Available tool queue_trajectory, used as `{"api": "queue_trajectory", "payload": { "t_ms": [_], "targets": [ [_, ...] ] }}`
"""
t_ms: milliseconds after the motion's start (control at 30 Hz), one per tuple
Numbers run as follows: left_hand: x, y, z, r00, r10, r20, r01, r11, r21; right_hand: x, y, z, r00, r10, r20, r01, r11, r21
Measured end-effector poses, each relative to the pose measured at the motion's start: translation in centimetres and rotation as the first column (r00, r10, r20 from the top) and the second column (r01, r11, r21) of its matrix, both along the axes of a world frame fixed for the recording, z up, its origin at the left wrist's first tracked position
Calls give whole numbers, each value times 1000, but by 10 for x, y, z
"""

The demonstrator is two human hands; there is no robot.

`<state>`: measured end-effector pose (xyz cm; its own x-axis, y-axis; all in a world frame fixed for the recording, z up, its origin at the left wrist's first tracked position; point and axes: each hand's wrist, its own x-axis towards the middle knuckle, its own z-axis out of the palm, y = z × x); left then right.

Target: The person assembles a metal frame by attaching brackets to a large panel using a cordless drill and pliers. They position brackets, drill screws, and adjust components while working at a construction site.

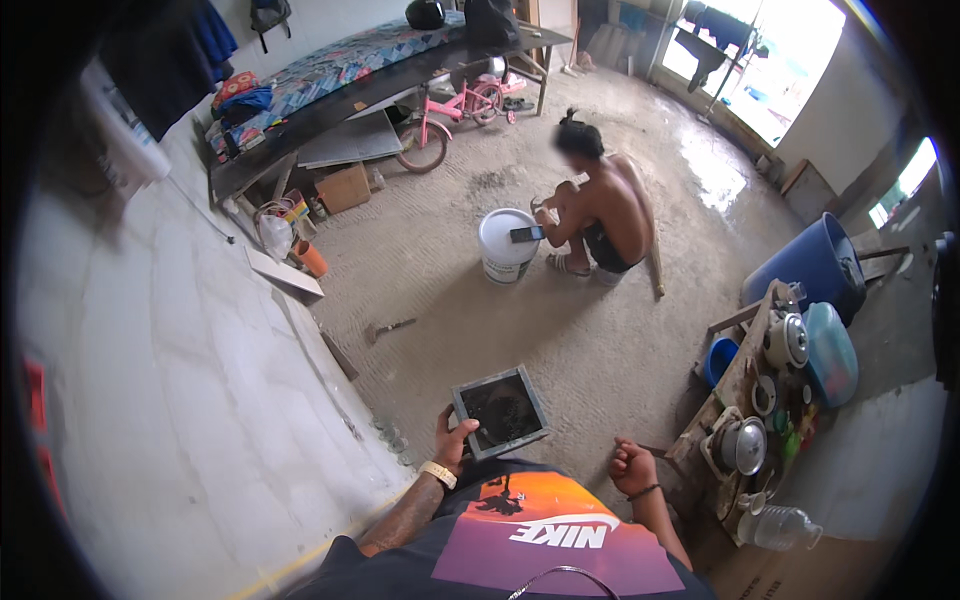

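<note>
one hand, the left hand (452,438), is gripping a square grey tray (500,410) by its near-left corner, thumb on top of the rim and fingers under it, while dark wet mix is sitting inside. the tray is hanging in the air in front of the person's chest, tilting slightly, high over the concrete floor (560,330). the right hand (632,466) is curling into a loose fist beside it, holding nothing. with only one corner being held, the loaded tray is likely to tip and spill, or slip from the fingers. a person is squatting well apart by a white bucket (505,245), out of harm's way.
</note>
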<state>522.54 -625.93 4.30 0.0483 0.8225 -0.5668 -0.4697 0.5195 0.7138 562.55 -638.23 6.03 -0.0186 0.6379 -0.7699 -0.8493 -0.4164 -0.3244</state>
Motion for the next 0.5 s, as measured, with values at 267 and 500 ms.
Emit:
{"api": "queue_trajectory", "payload": {
  "t_ms": [267,500],
  "targets": [
    [-33,228,40,976,21,-217,-33,998,-51,50,169,-120,772,295,563,55,851,-522],
    [-71,430,43,976,149,-161,-153,988,-13,60,394,-173,151,796,585,-260,603,-754]
  ]
}}
